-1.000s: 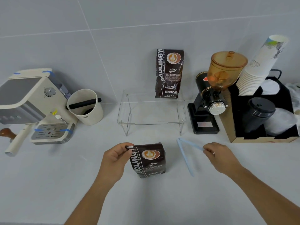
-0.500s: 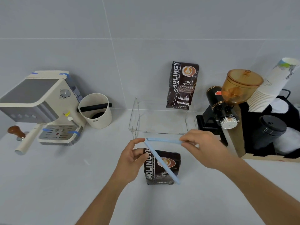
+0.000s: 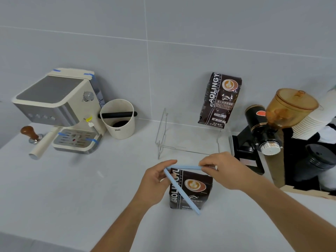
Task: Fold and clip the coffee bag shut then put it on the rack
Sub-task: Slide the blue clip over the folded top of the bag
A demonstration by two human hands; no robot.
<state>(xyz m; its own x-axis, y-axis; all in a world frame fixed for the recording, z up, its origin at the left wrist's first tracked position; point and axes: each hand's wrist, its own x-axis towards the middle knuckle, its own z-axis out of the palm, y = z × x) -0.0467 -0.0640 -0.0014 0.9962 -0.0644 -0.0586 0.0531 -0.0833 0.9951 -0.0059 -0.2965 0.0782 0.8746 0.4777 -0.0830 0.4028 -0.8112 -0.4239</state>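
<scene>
A dark brown coffee bag [image 3: 192, 190] with its top folded down stands on the white counter in front of me. A long pale blue clip [image 3: 181, 193] is spread in a V: one arm lies along the bag's folded top, the other hangs diagonally across the bag's front. My left hand [image 3: 156, 180] pinches the clip's hinge at the bag's top left corner. My right hand [image 3: 223, 170] grips the far end of the upper arm at the bag's top right. Behind the bag stands the clear acrylic rack [image 3: 163, 135], with a second coffee bag [image 3: 220, 100] upright on its back right.
A cream espresso machine [image 3: 56, 108], a wooden-knobbed tamper [image 3: 31, 131] and a white knock box [image 3: 118, 119] stand at the left. A black grinder with an amber hopper [image 3: 269, 124], stacked paper cups [image 3: 312, 122] and a box of black lids [image 3: 318, 160] fill the right.
My right hand carried the blue clip from the counter over to the bag. The clip's upper arm now lies along the folded top, and my left hand has taken the hinge end.
</scene>
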